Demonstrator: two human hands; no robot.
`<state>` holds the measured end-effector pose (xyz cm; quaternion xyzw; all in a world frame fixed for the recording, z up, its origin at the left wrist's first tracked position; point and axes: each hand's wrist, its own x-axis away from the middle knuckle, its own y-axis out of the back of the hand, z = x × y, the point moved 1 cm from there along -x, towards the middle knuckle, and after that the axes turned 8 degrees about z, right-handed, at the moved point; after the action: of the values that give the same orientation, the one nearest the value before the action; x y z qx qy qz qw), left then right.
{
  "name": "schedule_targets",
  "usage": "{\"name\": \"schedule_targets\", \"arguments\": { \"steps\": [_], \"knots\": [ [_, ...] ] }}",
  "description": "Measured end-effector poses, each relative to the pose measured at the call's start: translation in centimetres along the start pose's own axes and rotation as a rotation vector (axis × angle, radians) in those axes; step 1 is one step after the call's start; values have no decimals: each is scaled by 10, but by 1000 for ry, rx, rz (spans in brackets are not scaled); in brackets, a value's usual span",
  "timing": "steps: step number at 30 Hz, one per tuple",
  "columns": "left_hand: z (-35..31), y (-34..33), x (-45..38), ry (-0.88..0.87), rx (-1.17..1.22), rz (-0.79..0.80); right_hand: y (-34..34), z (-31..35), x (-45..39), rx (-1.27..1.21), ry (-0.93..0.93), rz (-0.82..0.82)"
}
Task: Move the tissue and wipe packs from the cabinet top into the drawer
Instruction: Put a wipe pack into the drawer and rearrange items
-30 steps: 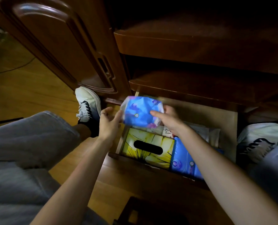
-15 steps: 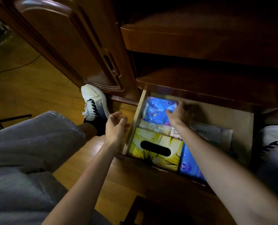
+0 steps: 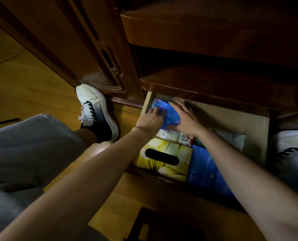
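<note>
Head view: both hands on the blue pack at the drawer's back left corner.
I see the left hand (image 3: pixel 150 120) and right hand (image 3: pixel 183 119) lying flat, fingers spread, on the blue pack (image 3: pixel 170 114) inside the drawer (image 3: pixel 256 136), behind the yellow tissue box (image 3: pixel 164 157).

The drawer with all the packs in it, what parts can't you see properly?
Head view only:
- Blue pack: partly covered by the left hand and right hand.
- Right hand: blurred.
- Drawer back: under the dark shelf, hidden.
- Small packs: print too small to read.
- Cabinet top: outside the picture.
</note>
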<state>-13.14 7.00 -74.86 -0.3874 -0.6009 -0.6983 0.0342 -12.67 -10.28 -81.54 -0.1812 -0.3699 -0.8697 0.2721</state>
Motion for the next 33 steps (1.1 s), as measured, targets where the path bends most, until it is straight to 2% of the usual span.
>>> {"name": "schedule_targets", "arguments": {
  "steps": [2, 8, 10, 17, 22, 25, 29, 31, 33],
  "knots": [
    [0, 1, -18, 15, -56, 78, 5, 1, -7, 21, -9, 8],
    [-2, -1, -53, 84, -82, 145, 4, -1, -28, 202, -102, 59],
    [-2, -5, -59, 84, -113, 131, 1, -3, -30, 317, -98, 35],
    [1, -13, -76, 87, -191, 79, -10, -16, -28, 465, -24, -14],
    [2, -16, -76, 74, -210, 71, -6, -17, -35, 461, -81, 91],
    [1, -7, -71, 94, -163, 116, -6, -17, -33, 468, -101, 93],
    [-8, 7, -61, 84, -248, 128, -2, -14, -26, 307, -75, 54],
    [-11, 10, -53, 104, -330, 104, 3, -12, -15, 49, -51, -77],
    [-13, 10, -43, 125, -400, 58, 8, -13, 3, -198, -89, -289]
  ]
}}
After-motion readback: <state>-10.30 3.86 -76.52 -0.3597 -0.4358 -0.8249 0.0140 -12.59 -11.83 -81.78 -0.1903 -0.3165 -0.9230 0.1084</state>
